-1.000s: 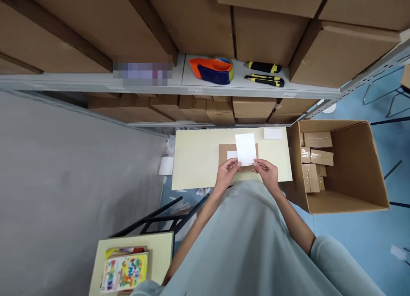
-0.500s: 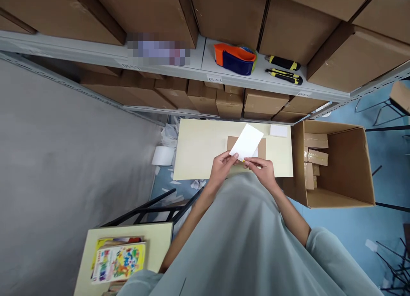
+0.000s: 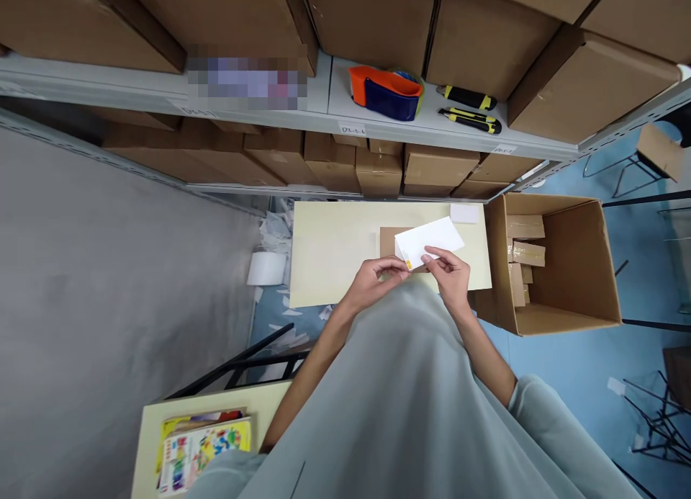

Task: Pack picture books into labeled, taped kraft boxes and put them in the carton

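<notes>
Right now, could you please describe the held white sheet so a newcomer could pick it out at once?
Below the grey shelf, find the cream table. Over it, the person's right hand holds a tilted white sheet beside the left hand. Unlike the smaller white paper lying beyond, it bears a yellow corner mark.

Packing storeroom | labelled shelving point(image 3: 432, 137) | cardboard cartons point(image 3: 372, 24) | tape dispenser point(image 3: 391, 101) | utility knives point(image 3: 471, 99)

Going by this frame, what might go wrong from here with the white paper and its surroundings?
The paper might crease or slip: the right hand holds it at its lower edge, with the left hand at its yellow-marked corner. The lower cutter could fall if knocked, since it lies near the front edge of the shelf.
</notes>
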{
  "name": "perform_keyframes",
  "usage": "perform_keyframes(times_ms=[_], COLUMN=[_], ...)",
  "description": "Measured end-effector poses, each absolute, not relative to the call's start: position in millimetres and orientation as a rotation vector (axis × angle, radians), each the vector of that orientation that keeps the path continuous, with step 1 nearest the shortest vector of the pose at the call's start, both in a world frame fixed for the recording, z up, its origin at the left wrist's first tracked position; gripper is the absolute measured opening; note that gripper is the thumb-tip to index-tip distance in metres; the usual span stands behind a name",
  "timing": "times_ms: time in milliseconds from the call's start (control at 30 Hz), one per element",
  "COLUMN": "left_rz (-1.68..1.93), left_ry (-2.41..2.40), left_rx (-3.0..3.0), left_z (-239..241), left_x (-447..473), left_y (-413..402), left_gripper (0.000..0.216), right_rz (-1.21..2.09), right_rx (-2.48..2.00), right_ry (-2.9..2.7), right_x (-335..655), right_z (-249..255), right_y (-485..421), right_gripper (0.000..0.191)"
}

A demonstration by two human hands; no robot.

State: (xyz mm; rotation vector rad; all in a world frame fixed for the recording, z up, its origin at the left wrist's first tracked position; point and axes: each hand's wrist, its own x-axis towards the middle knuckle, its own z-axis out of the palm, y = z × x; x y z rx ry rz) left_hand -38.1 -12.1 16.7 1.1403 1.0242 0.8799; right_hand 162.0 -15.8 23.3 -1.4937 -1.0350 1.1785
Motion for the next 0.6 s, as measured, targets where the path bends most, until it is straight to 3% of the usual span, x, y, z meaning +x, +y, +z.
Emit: perform_keyframes(times_ms=[600], left_rz=[0.977], left_ry=[1.003], left_rx=[1.185], left_z=[17], left_x=[-16], left_y=[-9], left_gripper=[0.031], right_rz=[1.186], right_rx=[-1.494], right_ry=[-1.046], right_x=[174], right_z=[37], right_y=[-16], right_gripper=[0.033])
